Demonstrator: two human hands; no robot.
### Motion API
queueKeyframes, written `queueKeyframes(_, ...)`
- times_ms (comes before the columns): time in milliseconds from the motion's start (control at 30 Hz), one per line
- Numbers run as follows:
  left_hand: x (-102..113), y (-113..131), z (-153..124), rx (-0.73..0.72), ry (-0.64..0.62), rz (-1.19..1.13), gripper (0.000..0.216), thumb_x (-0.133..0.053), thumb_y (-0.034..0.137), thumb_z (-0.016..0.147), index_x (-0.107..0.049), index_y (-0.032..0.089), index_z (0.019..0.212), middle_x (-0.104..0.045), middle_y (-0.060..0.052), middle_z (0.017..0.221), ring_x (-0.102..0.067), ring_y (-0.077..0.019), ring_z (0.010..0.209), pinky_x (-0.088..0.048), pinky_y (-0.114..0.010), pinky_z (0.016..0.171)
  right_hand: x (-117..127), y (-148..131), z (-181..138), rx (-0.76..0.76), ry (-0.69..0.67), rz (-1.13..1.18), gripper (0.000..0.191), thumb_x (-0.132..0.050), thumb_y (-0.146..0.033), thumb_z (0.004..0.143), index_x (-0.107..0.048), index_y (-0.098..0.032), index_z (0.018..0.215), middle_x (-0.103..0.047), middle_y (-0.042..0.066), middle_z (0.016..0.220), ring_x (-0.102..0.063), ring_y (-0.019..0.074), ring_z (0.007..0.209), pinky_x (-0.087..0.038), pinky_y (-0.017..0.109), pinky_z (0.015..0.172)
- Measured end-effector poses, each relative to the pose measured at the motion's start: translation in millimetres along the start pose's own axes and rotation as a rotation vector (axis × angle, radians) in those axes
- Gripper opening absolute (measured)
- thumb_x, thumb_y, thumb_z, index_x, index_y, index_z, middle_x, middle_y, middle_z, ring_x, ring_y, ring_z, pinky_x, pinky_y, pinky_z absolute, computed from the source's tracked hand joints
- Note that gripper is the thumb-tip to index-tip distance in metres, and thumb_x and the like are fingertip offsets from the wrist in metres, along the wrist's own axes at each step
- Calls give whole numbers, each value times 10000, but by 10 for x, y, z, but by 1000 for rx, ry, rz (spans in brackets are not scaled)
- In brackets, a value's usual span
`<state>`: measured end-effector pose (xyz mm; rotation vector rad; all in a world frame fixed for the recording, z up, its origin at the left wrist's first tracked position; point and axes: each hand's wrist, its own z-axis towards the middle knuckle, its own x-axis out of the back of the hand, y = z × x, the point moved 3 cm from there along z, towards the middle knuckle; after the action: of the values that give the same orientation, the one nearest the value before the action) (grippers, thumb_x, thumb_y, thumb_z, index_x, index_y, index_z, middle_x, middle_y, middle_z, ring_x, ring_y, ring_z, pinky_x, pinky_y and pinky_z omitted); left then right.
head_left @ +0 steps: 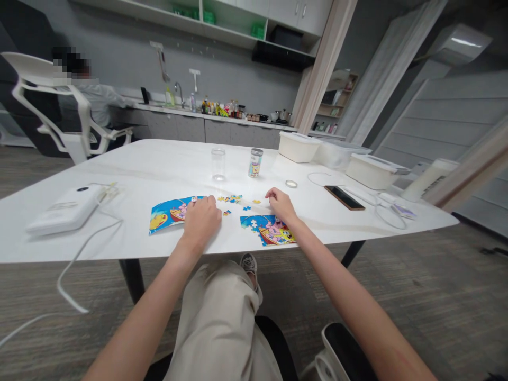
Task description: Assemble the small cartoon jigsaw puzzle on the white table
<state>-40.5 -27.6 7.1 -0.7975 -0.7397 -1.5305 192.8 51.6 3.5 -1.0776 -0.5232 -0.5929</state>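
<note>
My left hand [202,218] rests at the right end of a picture sheet [163,216] with a boat scene on blue. Its fingers are curled and pressed together, and their tips are hidden, so what they hold, if anything, does not show. Above the top right of a partly assembled jigsaw puzzle [273,233] is my right hand [280,203], thumb and fingers drawn together. Anything in that pinch is too small to make out. Gaps show in the puzzle's left part. Several loose puzzle pieces [232,199] lie between the hands, with a blue piece [246,208] nearer the puzzle.
Behind the pieces stand a clear jar [218,164] and a printed can [255,163]. A ring-shaped lid [291,183], a phone [344,197] and white boxes [298,147] are to the right. A white device [65,209] with a cable lies left. Another person [93,98] sits beyond the table.
</note>
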Motion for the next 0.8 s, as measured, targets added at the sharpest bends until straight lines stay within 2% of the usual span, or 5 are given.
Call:
queueKeyframes(167, -28, 35, 5, 19, -207, 13, 241, -362, 107, 885, -587, 89, 970, -677, -174, 878, -660, -278, 836, -471, -348, 697, -77, -21, -2, 107, -101, -72, 247, -424, -71, 735, -629, -178, 823, -574, 25, 786, -519, 170, 739, -396, 291, 735)
queueKeyframes(300, 9, 65, 14, 40, -271, 53, 250, -358, 107, 906, -575, 70, 1026, -675, -172, 930, -664, -268, 899, -482, -331, 733, -90, -3, 1, 93, -103, -116, 265, -439, -48, 763, -656, -167, 860, -577, 26, 807, -528, 163, 762, -413, 285, 763)
queueKeyframes(433, 11, 68, 12, 10, -276, 76, 243, -358, 112, 912, -575, 67, 1013, -674, -173, 916, -668, -275, 894, -481, -337, 729, -99, -107, 38, 218, -161, -162, 196, -536, -118, 831, -714, -169, 895, -580, 34, 861, -533, 147, 780, -422, 279, 800)
queueKeyframes(633, -2, 97, 33, -66, -164, -14, 260, -334, 197, 961, -567, 92, 1013, -676, -167, 924, -662, -277, 892, -478, -355, 753, -200, -386, 113, 343, -452, -189, 164, -721, -219, 779, -761, -160, 927, -607, 48, 917, -550, 124, 762, -429, 257, 774)
queueKeyframes(800, 16, 214, 25, -335, -186, -244, 293, -310, 258, 988, -576, 135, 1004, -677, -115, 951, -644, -232, 905, -478, -349, 824, -230, -451, 129, 290, -513, -195, 82, -691, -177, 778, -739, -131, 826, -659, 53, 825, -575, 140, 750, -421, 247, 716)
